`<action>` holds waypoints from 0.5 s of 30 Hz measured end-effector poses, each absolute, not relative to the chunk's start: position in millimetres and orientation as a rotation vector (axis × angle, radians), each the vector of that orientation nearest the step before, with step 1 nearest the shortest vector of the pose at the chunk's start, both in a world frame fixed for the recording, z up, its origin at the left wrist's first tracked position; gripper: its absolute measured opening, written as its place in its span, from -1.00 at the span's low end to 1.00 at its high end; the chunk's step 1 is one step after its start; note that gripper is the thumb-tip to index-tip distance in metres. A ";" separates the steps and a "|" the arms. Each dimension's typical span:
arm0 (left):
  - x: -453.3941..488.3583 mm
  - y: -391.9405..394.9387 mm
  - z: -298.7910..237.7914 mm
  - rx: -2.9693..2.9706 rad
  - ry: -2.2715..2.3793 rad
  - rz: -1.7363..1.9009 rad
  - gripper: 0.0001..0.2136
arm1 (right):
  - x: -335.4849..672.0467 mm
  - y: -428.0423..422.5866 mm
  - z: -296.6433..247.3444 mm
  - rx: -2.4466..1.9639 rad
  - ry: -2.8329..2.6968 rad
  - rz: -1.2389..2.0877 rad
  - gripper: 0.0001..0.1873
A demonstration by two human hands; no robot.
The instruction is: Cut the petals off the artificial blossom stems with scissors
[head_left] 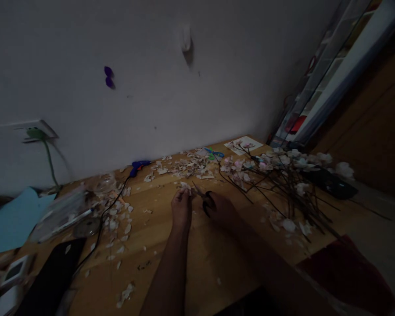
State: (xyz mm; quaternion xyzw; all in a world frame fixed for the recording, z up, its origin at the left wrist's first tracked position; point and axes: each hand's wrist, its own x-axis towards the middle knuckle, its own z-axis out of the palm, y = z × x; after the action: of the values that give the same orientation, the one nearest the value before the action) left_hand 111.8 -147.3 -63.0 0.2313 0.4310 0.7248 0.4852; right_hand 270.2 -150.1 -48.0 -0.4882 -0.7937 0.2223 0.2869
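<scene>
My left hand [181, 207] is closed in a pinch on a small pale petal piece [185, 186] above the wooden table [171, 263]. My right hand [221, 208] is wrapped round dark-handled scissors [204, 197], whose blades point toward the petal piece. Both hands are close together at the table's middle. Cut pale scraps [184, 166] lie scattered just beyond them. A pile of dark branches with pink-white flowers [276, 175] lies to the right of my right hand.
A blue glue gun [138, 166] with a black cord lies at the back. Blue-green scissors [214, 153] and a flower picture card [243, 145] sit further right. A clear plastic bag [62, 213], blue paper [13, 219] and a dark tablet [52, 276] are left.
</scene>
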 end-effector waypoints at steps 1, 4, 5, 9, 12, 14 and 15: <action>111.2 -147.6 -64.0 0.598 1.094 1.757 -0.73 | 269.6 -150.2 -46.5 -1.317 -2.148 0.565 -0.81; 110.6 -149.9 -64.6 0.739 1.215 1.714 -0.75 | 268.2 -149.6 -44.0 -1.328 -2.182 0.527 -0.83; 110.6 -150.8 -64.0 0.795 1.245 1.691 -0.76 | 268.0 -149.2 -43.7 -1.326 -2.185 0.523 -0.84; 110.0 -153.5 -59.0 0.938 1.325 1.624 -0.82 | 268.7 -146.9 -44.4 -1.334 -2.179 0.556 -0.87; 108.4 -153.6 -54.6 0.951 1.338 1.612 -0.80 | 270.2 -145.5 -46.3 -1.332 -2.184 0.600 -0.86; 106.4 -152.9 -52.2 0.961 1.354 1.614 -0.79 | 271.7 -144.3 -48.7 -1.353 -2.179 0.629 -0.84; 105.2 -152.4 -51.4 0.969 1.362 1.614 -0.79 | 272.5 -143.5 -50.3 -1.369 -2.167 0.644 -0.83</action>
State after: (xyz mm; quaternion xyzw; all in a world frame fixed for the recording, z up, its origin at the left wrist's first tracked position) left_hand 105.2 -152.4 -51.4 0.3827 0.5379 0.6373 0.3977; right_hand 272.5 -143.5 -50.3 -0.5019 -0.7946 0.2361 0.2469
